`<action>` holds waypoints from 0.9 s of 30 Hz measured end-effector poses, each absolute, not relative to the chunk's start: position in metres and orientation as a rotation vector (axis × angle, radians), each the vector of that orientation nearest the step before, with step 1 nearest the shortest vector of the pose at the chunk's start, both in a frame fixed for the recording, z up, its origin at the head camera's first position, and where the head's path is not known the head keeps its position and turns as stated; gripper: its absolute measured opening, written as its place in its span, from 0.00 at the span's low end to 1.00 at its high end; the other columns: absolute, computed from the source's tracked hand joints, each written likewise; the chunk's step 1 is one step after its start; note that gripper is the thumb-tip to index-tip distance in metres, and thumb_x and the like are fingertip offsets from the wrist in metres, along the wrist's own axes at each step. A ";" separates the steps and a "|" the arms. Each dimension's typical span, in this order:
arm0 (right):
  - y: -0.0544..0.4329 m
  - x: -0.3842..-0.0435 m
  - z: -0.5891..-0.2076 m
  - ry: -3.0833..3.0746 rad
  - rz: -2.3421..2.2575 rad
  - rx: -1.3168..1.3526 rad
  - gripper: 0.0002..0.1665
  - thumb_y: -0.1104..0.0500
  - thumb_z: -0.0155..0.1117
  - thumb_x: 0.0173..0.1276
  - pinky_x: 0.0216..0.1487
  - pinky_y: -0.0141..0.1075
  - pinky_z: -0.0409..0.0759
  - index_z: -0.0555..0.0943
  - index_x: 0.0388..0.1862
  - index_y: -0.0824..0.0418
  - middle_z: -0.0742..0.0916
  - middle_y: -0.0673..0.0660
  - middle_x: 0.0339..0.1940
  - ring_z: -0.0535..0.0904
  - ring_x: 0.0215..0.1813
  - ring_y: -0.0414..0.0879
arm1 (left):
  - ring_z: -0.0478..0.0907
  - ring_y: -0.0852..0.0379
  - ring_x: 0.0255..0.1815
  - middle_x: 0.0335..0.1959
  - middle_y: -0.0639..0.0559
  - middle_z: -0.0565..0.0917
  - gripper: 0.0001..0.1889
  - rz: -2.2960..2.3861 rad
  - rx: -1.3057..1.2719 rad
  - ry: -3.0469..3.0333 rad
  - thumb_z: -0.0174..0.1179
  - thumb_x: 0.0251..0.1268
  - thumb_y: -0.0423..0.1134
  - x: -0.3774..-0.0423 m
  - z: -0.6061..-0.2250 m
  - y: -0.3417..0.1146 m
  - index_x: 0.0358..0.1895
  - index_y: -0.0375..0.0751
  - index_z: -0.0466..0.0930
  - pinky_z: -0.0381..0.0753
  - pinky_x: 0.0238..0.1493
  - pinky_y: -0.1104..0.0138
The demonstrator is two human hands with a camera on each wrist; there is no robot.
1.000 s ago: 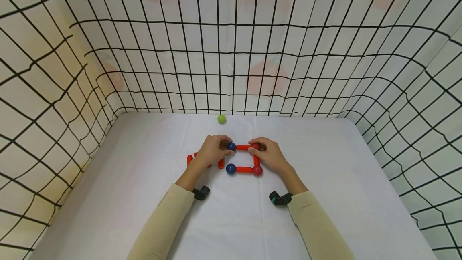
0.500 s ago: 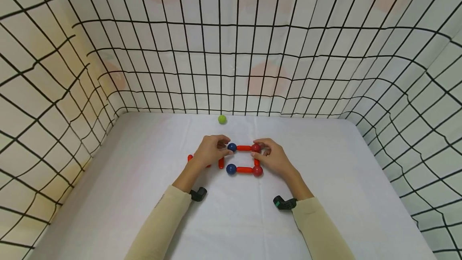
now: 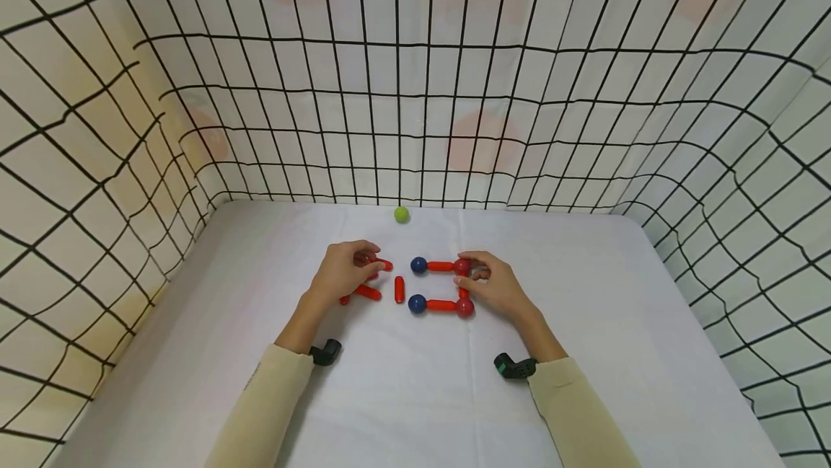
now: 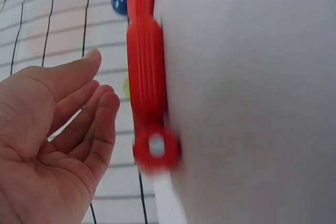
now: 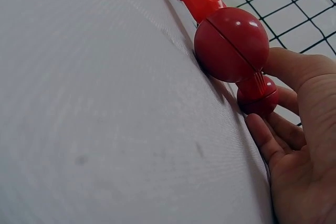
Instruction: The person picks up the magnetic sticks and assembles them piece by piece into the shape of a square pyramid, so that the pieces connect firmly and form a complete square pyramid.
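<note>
My left hand [image 3: 339,273] hovers over several loose red rods [image 3: 368,293] left of centre. In the left wrist view its thumb and fingers [image 4: 107,111] stand apart with nothing between them, beside a ribbed red rod [image 4: 147,69]. At the far right corner of a three-sided frame, my right hand [image 3: 495,286] holds a red ball [image 3: 462,266] between thumb and fingers. Red rods link this ball to a nearer red ball [image 3: 464,308] and to a blue ball [image 3: 418,265]. Another rod joins the nearer red ball to a second blue ball [image 3: 418,303].
One loose red rod [image 3: 399,289] lies between my left hand and the frame's side without a rod. A green ball [image 3: 401,215] rests near the far edge of the white table [image 3: 415,396]. Black wire mesh [image 3: 425,100] stands behind and along both sides.
My left hand has left the far blue ball and moved left over the loose rods. My right hand has shifted slightly outward, still at the far red ball.
</note>
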State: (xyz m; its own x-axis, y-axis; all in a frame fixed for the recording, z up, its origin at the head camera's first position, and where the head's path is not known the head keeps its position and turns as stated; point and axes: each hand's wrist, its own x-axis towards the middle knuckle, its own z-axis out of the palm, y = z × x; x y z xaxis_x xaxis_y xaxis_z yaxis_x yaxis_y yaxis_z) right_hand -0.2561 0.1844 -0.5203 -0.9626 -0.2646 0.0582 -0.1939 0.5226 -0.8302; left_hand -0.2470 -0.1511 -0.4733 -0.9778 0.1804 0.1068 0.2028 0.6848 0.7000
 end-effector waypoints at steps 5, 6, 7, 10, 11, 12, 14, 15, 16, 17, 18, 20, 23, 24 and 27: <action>0.185 -0.256 -0.520 2.653 -1.483 -0.422 0.34 0.47 0.76 0.66 0.49 0.33 0.84 0.78 0.69 0.51 0.83 0.56 0.60 0.84 0.48 0.49 | 0.82 0.52 0.43 0.40 0.52 0.87 0.17 -1.166 -0.240 -2.887 0.71 0.67 0.45 -0.241 -0.472 -0.178 0.55 0.44 0.86 0.85 0.44 0.62; 0.185 -0.257 -0.520 2.649 -1.486 -0.425 0.34 0.47 0.76 0.66 0.49 0.32 0.85 0.78 0.69 0.51 0.83 0.56 0.59 0.84 0.49 0.49 | 0.82 0.52 0.43 0.39 0.51 0.87 0.17 -1.156 -0.221 -2.891 0.71 0.66 0.46 -0.239 -0.472 -0.183 0.54 0.44 0.86 0.84 0.43 0.63; 0.186 -0.257 -0.521 2.644 -1.490 -0.428 0.34 0.47 0.76 0.66 0.49 0.31 0.85 0.78 0.69 0.51 0.83 0.56 0.59 0.84 0.49 0.49 | 0.82 0.52 0.42 0.38 0.51 0.86 0.17 -1.146 -0.196 -2.895 0.71 0.66 0.47 -0.238 -0.472 -0.188 0.53 0.44 0.86 0.84 0.41 0.63; 0.185 -0.258 -0.523 2.639 -1.494 -0.437 0.34 0.47 0.76 0.66 0.50 0.30 0.84 0.78 0.68 0.51 0.83 0.57 0.59 0.84 0.49 0.49 | 0.81 0.51 0.40 0.35 0.50 0.86 0.17 -1.106 -0.128 -2.912 0.72 0.64 0.50 -0.234 -0.471 -0.202 0.48 0.44 0.87 0.81 0.37 0.65; 0.185 -0.258 -0.524 2.641 -1.494 -0.438 0.33 0.47 0.76 0.66 0.50 0.30 0.84 0.78 0.68 0.51 0.84 0.56 0.59 0.84 0.49 0.49 | 0.81 0.52 0.39 0.34 0.50 0.86 0.16 -1.095 -0.112 -2.925 0.72 0.63 0.51 -0.233 -0.472 -0.206 0.46 0.44 0.87 0.80 0.36 0.66; 0.185 -0.259 -0.524 2.643 -1.496 -0.440 0.33 0.48 0.76 0.66 0.50 0.30 0.84 0.78 0.68 0.51 0.84 0.57 0.59 0.84 0.49 0.49 | 0.81 0.52 0.38 0.33 0.50 0.86 0.16 -1.093 -0.092 -2.939 0.73 0.62 0.52 -0.232 -0.471 -0.209 0.45 0.44 0.87 0.79 0.35 0.66; 0.185 -0.259 -0.525 2.646 -1.499 -0.438 0.33 0.49 0.76 0.66 0.50 0.30 0.84 0.78 0.68 0.51 0.84 0.57 0.59 0.84 0.49 0.49 | 0.80 0.53 0.35 0.31 0.50 0.86 0.16 -1.082 -0.058 -2.977 0.73 0.61 0.53 -0.230 -0.471 -0.212 0.42 0.44 0.87 0.78 0.34 0.66; 0.185 -0.259 -0.525 2.647 -1.498 -0.438 0.33 0.49 0.76 0.66 0.51 0.30 0.84 0.78 0.68 0.51 0.84 0.57 0.59 0.84 0.50 0.49 | 0.80 0.53 0.33 0.31 0.50 0.86 0.17 -1.081 -0.042 -2.998 0.73 0.61 0.54 -0.228 -0.471 -0.213 0.41 0.44 0.87 0.77 0.32 0.66; 0.185 -0.259 -0.525 2.646 -1.500 -0.436 0.33 0.49 0.76 0.66 0.51 0.30 0.85 0.78 0.68 0.51 0.84 0.57 0.59 0.84 0.50 0.49 | 0.79 0.53 0.32 0.30 0.50 0.86 0.18 -1.079 -0.031 -3.019 0.73 0.60 0.55 -0.227 -0.471 -0.214 0.40 0.44 0.87 0.77 0.31 0.66; 0.185 -0.259 -0.525 2.645 -1.502 -0.433 0.33 0.49 0.76 0.66 0.51 0.31 0.85 0.78 0.68 0.51 0.84 0.57 0.59 0.84 0.50 0.49 | 0.79 0.53 0.30 0.28 0.51 0.86 0.18 -1.079 -0.022 -3.038 0.73 0.60 0.55 -0.227 -0.471 -0.214 0.39 0.43 0.86 0.76 0.30 0.66; 0.185 -0.259 -0.525 2.646 -1.502 -0.431 0.33 0.49 0.76 0.66 0.52 0.31 0.85 0.78 0.68 0.51 0.84 0.57 0.59 0.84 0.50 0.49 | 0.78 0.53 0.29 0.27 0.51 0.86 0.19 -1.075 -0.009 -3.057 0.73 0.60 0.56 -0.226 -0.470 -0.214 0.38 0.43 0.86 0.75 0.30 0.66; 0.185 -0.259 -0.525 2.646 -1.499 -0.428 0.33 0.49 0.76 0.66 0.53 0.32 0.85 0.78 0.69 0.51 0.84 0.57 0.60 0.84 0.51 0.50 | 0.78 0.54 0.27 0.25 0.52 0.85 0.20 -1.070 0.010 -3.089 0.74 0.59 0.57 -0.225 -0.471 -0.215 0.38 0.43 0.85 0.74 0.29 0.66; 0.185 -0.259 -0.525 2.643 -1.495 -0.426 0.33 0.49 0.76 0.66 0.54 0.33 0.85 0.78 0.69 0.51 0.83 0.57 0.61 0.84 0.52 0.50 | 0.78 0.55 0.25 0.24 0.53 0.86 0.21 -1.089 0.027 -3.115 0.74 0.59 0.57 -0.224 -0.472 -0.214 0.38 0.42 0.85 0.74 0.29 0.66; 0.185 -0.258 -0.524 2.643 -1.491 -0.425 0.33 0.49 0.76 0.66 0.54 0.33 0.85 0.77 0.69 0.51 0.83 0.57 0.61 0.84 0.52 0.50 | 0.79 0.56 0.25 0.24 0.53 0.86 0.20 -1.096 0.034 -3.123 0.74 0.59 0.57 -0.224 -0.473 -0.214 0.38 0.42 0.85 0.74 0.29 0.66; 0.185 -0.257 -0.524 2.638 -1.496 -0.426 0.33 0.50 0.76 0.67 0.55 0.34 0.85 0.77 0.69 0.52 0.83 0.57 0.61 0.84 0.53 0.50 | 0.80 0.57 0.23 0.25 0.52 0.86 0.19 -1.127 0.051 -3.137 0.73 0.61 0.54 -0.224 -0.474 -0.213 0.39 0.41 0.85 0.74 0.29 0.67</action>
